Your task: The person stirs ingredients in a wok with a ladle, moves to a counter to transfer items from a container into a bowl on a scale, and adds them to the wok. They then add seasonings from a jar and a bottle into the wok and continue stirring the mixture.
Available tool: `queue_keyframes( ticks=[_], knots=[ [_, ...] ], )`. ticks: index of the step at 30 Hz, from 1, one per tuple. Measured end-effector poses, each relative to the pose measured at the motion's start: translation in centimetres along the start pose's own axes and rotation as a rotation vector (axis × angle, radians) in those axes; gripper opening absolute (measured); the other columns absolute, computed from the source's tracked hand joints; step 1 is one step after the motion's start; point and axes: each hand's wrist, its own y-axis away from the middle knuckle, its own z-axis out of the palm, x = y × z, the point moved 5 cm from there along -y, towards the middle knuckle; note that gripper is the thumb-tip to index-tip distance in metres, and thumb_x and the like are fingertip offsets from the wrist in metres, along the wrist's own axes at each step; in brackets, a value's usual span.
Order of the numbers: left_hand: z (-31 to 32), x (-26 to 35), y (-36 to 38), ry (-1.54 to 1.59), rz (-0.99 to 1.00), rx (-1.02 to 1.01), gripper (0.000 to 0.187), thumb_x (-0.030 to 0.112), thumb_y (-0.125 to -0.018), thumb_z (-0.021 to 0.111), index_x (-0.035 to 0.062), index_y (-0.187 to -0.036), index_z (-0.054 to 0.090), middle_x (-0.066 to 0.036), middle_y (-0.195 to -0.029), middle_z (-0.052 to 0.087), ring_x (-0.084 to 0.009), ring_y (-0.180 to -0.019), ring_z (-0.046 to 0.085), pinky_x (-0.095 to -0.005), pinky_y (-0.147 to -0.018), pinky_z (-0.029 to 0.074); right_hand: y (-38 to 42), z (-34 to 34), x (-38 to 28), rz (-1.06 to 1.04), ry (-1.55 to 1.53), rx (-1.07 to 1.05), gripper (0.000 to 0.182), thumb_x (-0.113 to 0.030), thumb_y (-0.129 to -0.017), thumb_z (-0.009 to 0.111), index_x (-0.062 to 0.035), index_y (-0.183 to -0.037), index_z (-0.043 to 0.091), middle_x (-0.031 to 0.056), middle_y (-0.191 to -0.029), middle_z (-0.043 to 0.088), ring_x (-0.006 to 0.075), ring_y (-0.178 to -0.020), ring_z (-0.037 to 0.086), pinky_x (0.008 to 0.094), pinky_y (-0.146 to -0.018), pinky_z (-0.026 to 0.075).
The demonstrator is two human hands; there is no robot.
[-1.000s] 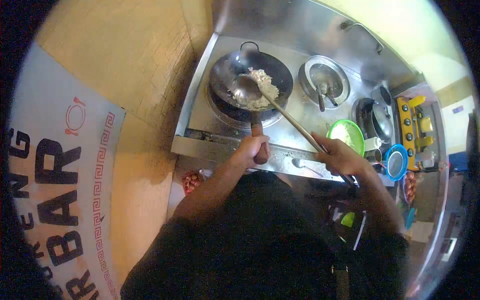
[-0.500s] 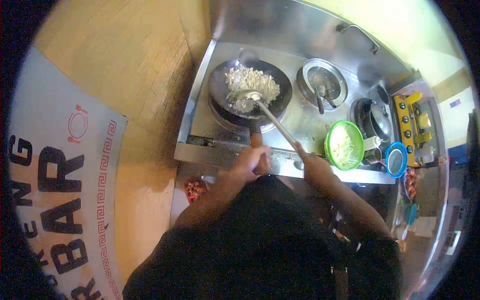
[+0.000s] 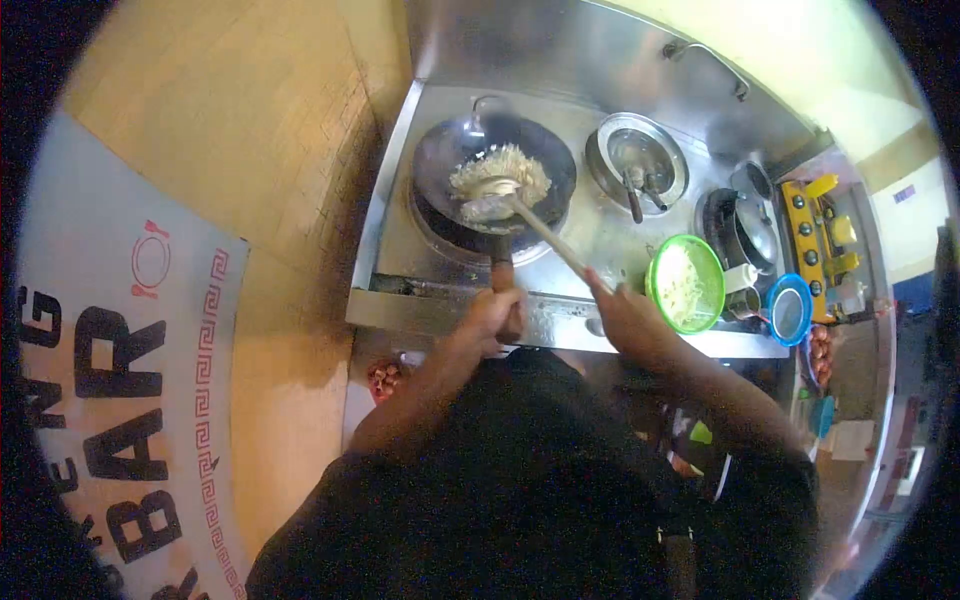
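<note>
My left hand (image 3: pixel 488 314) is closed around the wooden handle of a dark wok (image 3: pixel 436 165), which sits on the round burner of a steel stove. My right hand (image 3: pixel 632 322) grips the long shaft of a metal ladle (image 3: pixel 548 236). The ladle's bowl rests in the wok, against a heap of pale, cooked-looking food pieces (image 3: pixel 522 172); their exact kind is too blurred to tell. Close to my right hand stands a green basket (image 3: pixel 722 285) holding pale shreds.
Behind the basket, a metal basin (image 3: pixel 684 172) holds utensils. Farther right are a lidded dark pan (image 3: pixel 755 240), a blue-rimmed strainer (image 3: pixel 803 320) and a yellow rack (image 3: pixel 803 230) with bottles. A steel backsplash (image 3: pixel 560 60) rises behind the stove. A lettered banner (image 3: pixel 190 330) hangs at left.
The ladle's bowl has pushed slightly within the wok and the food heap has shifted and gathered. My left hand stays on the handle. The whole view has moved a little.
</note>
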Motion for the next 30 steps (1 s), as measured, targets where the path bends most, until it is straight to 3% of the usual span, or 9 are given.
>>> queue_keyframes(
  ticks=[3, 10, 12, 16, 18, 21, 24, 27, 30],
  knots=[
    [5.3, 1.4, 4.5, 0.040, -0.011, -0.068, 0.013, 0.015, -0.084, 0.061, 0.0032, -0.081, 0.055, -0.003, -0.061, 0.053, -0.0173, -0.049, 0.053, -0.0321, -0.047, 0.048, 0.4, -2.2, 4.3, 0.054, 0.130, 0.004, 0.069, -0.002, -0.084, 0.047, -0.0144, -0.146, 0.018, 0.0251, -0.095, 0.058, 0.0351, -0.071, 0.064, 0.0411, -0.057, 0.054],
    [2.1, 1.0, 1.0, 0.160, -0.014, -0.087, 0.009, 0.009, -0.084, 0.057, 0.0011, -0.082, 0.054, -0.006, -0.062, 0.052, -0.0171, -0.050, 0.052, -0.0325, -0.048, 0.046, 4.4, -10.0, 7.9, 0.064, 0.323, 0.055, 0.066, -0.001, -0.083, 0.049, -0.0245, -0.142, 0.031, 0.0199, -0.088, 0.059, 0.0304, -0.067, 0.063, 0.0410, -0.060, 0.053],
    [0.8, -0.4, -0.3, 0.211, -0.004, -0.138, 0.009, 0.009, -0.084, 0.059, 0.0022, -0.084, 0.053, -0.006, -0.064, 0.053, -0.0177, -0.053, 0.053, -0.0323, -0.047, 0.047, 0.8, -5.2, 9.1, 0.059, 0.124, 0.107, 0.065, 0.000, -0.083, 0.049, -0.0212, -0.142, 0.032, 0.0211, -0.087, 0.060, 0.0327, -0.070, 0.063, 0.0413, -0.064, 0.053],
    [-1.3, -1.9, -1.8, 0.409, -0.070, -0.172, 0.013, 0.008, -0.084, 0.061, 0.0050, -0.091, 0.050, -0.004, -0.071, 0.051, -0.0162, -0.059, 0.052, -0.0301, -0.048, 0.048, -4.7, -1.0, 8.5, 0.054, -0.547, 0.209, 0.066, -0.008, -0.075, 0.064, -0.0118, -0.137, 0.040, 0.0305, -0.106, 0.059, 0.0410, -0.102, 0.059, 0.0437, -0.087, 0.047],
    [-1.8, -2.0, -1.4, 0.376, -0.019, -0.175, 0.016, 0.009, -0.084, 0.062, 0.0067, -0.091, 0.049, -0.004, -0.074, 0.049, -0.0150, -0.059, 0.049, -0.0284, -0.048, 0.048, -7.0, 1.1, 7.4, 0.050, -0.600, 0.380, 0.064, -0.009, -0.076, 0.062, -0.0114, -0.136, 0.040, 0.0299, -0.098, 0.061, 0.0412, -0.094, 0.061, 0.0445, -0.080, 0.049],
    [-1.3, -0.9, -0.8, 0.298, -0.021, -0.164, 0.015, 0.009, -0.083, 0.062, 0.0065, -0.090, 0.049, -0.004, -0.072, 0.050, -0.0147, -0.056, 0.051, -0.0283, -0.048, 0.048, -8.7, -1.0, 2.3, 0.278, -0.934, -0.056, 0.065, -0.012, -0.078, 0.062, -0.0078, -0.138, 0.038, 0.0279, -0.095, 0.063, 0.0392, -0.092, 0.063, 0.0427, -0.078, 0.049],
    [-1.3, -0.1, -0.2, 0.194, 0.017, -0.104, 0.011, 0.009, -0.083, 0.060, 0.0050, -0.087, 0.051, -0.003, -0.068, 0.051, -0.0154, -0.052, 0.052, -0.0304, -0.047, 0.048, -8.4, 0.1, 0.7, 0.067, -0.482, 0.104, 0.067, -0.012, -0.079, 0.059, -0.0089, -0.140, 0.031, 0.0280, -0.086, 0.063, 0.0415, -0.084, 0.063, 0.0465, -0.074, 0.050],
    [-4.6, -1.1, -3.1, 0.126, -0.037, -0.028, 0.010, 0.010, -0.083, 0.060, 0.0034, -0.084, 0.052, -0.004, -0.062, 0.051, -0.0170, -0.048, 0.053, -0.0329, -0.045, 0.047, -0.9, -1.6, -0.7, 0.087, -0.207, -0.087, 0.072, -0.012, -0.081, 0.055, -0.0136, -0.144, 0.021, 0.0267, -0.083, 0.063, 0.0405, -0.078, 0.063, 0.0495, -0.071, 0.049],
    [2.0, 0.0, 1.9, 0.186, -0.046, -0.117, 0.012, 0.011, -0.083, 0.060, 0.0023, -0.081, 0.053, -0.006, -0.060, 0.053, -0.0180, -0.047, 0.052, -0.0340, -0.044, 0.046, 0.3, -0.7, 2.0, 0.059, -0.119, -0.032, 0.073, -0.014, -0.081, 0.059, -0.0095, -0.143, 0.020, 0.0244, -0.080, 0.063, 0.0375, -0.071, 0.064, 0.0493, -0.065, 0.052]
  ],
)
